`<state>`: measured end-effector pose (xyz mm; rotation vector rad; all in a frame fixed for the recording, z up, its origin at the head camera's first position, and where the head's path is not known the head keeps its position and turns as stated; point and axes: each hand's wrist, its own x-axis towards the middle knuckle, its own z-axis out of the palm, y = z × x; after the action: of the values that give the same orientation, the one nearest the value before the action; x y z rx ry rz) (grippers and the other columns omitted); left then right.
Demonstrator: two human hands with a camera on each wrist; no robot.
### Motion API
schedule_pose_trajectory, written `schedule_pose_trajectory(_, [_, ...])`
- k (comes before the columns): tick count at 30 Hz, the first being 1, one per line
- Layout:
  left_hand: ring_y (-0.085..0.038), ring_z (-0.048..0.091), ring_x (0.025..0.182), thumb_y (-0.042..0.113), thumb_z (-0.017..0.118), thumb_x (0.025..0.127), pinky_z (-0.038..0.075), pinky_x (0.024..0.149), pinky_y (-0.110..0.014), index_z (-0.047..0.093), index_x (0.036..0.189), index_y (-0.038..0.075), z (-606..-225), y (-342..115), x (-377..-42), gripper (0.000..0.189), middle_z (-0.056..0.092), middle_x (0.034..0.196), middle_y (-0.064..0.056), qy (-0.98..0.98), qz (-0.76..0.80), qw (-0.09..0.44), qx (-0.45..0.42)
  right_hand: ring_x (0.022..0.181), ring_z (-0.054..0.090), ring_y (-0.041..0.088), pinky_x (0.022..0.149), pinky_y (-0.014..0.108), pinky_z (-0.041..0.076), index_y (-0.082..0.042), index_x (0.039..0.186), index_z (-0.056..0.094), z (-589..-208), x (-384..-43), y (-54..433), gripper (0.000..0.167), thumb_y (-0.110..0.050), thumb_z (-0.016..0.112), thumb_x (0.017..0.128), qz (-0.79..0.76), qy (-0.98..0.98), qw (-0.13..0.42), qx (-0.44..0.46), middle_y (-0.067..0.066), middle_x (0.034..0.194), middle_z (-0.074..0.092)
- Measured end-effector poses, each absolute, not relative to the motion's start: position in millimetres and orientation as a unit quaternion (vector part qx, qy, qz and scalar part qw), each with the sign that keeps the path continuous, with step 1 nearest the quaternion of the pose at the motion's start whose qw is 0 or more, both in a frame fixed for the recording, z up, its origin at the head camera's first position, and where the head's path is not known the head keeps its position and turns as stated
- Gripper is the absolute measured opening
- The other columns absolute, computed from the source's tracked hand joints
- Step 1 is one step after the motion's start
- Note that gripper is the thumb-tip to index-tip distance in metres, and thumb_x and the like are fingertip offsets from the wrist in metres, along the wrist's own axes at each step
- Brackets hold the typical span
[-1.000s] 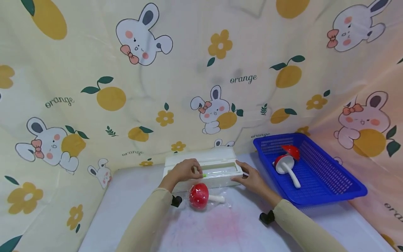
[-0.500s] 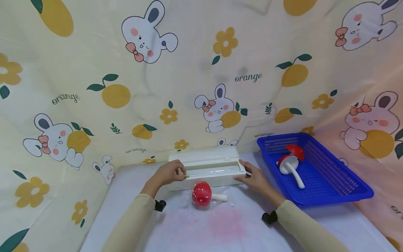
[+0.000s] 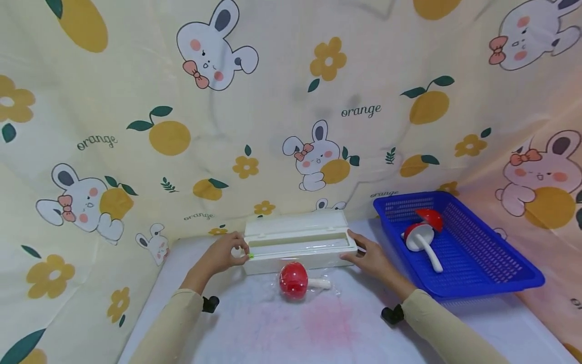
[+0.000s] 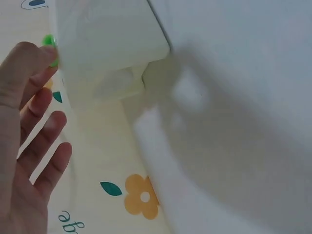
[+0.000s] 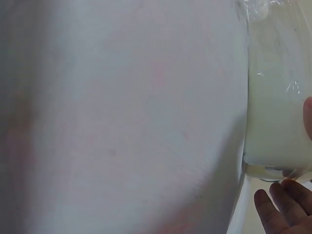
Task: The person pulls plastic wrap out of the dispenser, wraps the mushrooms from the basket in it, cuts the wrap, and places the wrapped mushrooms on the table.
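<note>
A long white cling film dispenser box [image 3: 263, 266] lies on the table with its lid [image 3: 295, 223] raised. Inside it a roll of film [image 3: 300, 246] shows. At the box's left end my left hand [image 3: 223, 253] pinches a small green slide cutter [image 4: 48, 41] between thumb and index finger; its other fingers spread apart in the left wrist view. My right hand [image 3: 370, 257] grips the right end, thumb at the front and fingers at the side. In front of the box lies a red-capped toy mushroom [image 3: 293, 280] with a white stem, with clear film [image 3: 334, 289] about it.
To the right stands a blue plastic basket [image 3: 495, 277] holding a white-stemmed mushroom [image 3: 420, 237] and another red-capped piece [image 3: 430, 219]. A patterned curtain [image 3: 254, 111] hangs behind the white-covered table [image 3: 254, 328].
My left hand has slid the green cutter leftward along the front edge, from near the box's middle to its left end. The right hand keeps its grip. The head view has shifted slightly.
</note>
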<state>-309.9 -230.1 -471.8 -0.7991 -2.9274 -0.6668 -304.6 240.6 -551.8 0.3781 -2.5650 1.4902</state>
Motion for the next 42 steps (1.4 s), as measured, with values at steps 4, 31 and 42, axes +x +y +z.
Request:
schedule_pose_trajectory(4, [-0.022, 0.065, 0.098, 0.020, 0.085, 0.093, 0.055, 0.081, -0.040, 0.072, 0.094, 0.026, -477, -239, -305, 0.014, 0.064, 0.101, 0.007, -0.949, -0.211, 0.029, -0.231, 0.139, 0.056, 0.048, 0.102, 0.041, 0.056, -0.004, 0.163, 0.042, -552, -304, 240, 0.091, -0.023, 0.091, 0.089, 0.506, -0.851, 0.057, 0.131, 0.027, 0.162, 0.045])
schedule_pose_trajectory(31, [-0.018, 0.057, 0.085, 0.019, 0.091, 0.088, 0.050, 0.077, -0.036, 0.074, 0.097, 0.022, -528, -180, -281, 0.020, 0.067, 0.098, 0.006, -0.899, -0.152, 0.290, -0.290, 0.100, 0.057, 0.032, 0.074, 0.032, 0.053, -0.010, 0.132, 0.052, -540, -286, 226, 0.060, -0.014, 0.092, 0.087, 0.390, -0.895, 0.175, 0.129, 0.019, 0.122, 0.047])
schedule_pose_trajectory(42, [-0.015, 0.060, 0.090, 0.019, 0.091, 0.088, 0.051, 0.081, -0.035, 0.074, 0.099, 0.022, -530, -178, -277, 0.020, 0.071, 0.094, 0.010, -0.894, -0.168, 0.298, -0.290, 0.092, 0.056, 0.023, 0.075, 0.031, 0.051, -0.013, 0.095, 0.067, -541, -281, 222, 0.028, 0.000, 0.089, 0.085, 0.359, -0.875, 0.252, 0.207, 0.010, 0.105, 0.052])
